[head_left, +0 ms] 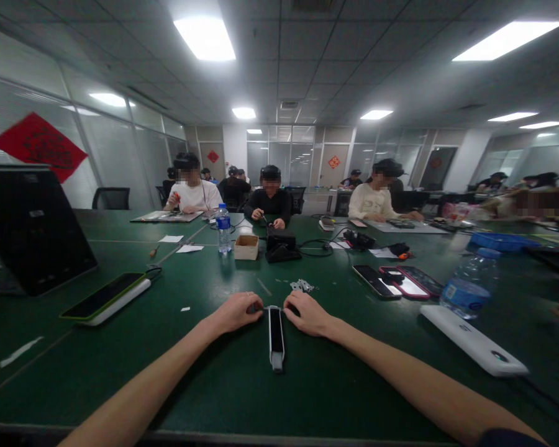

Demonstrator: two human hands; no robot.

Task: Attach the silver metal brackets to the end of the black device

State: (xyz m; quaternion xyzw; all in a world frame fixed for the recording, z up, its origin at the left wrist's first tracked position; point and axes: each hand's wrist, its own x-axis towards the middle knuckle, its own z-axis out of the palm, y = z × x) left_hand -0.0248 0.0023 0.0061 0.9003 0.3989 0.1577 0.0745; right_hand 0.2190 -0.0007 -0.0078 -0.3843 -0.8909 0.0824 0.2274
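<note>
On the green table in front of me lies a slim device with a dark face, pale silver edges and a light grey near end. It points lengthwise away from me. My left hand rests at its upper left, thumb and fingers closed in a pinch. At the upper right, my right hand is curled the same way. Thin bits seem to run from the device's far end to both sets of fingertips, too small to name. Just beyond my right hand is a small pile of silvery metal pieces.
Phones and a water bottle stand right, near a white power bank. A green-edged phone and a dark screen are left. Ahead are a small box, another bottle, cables and seated people.
</note>
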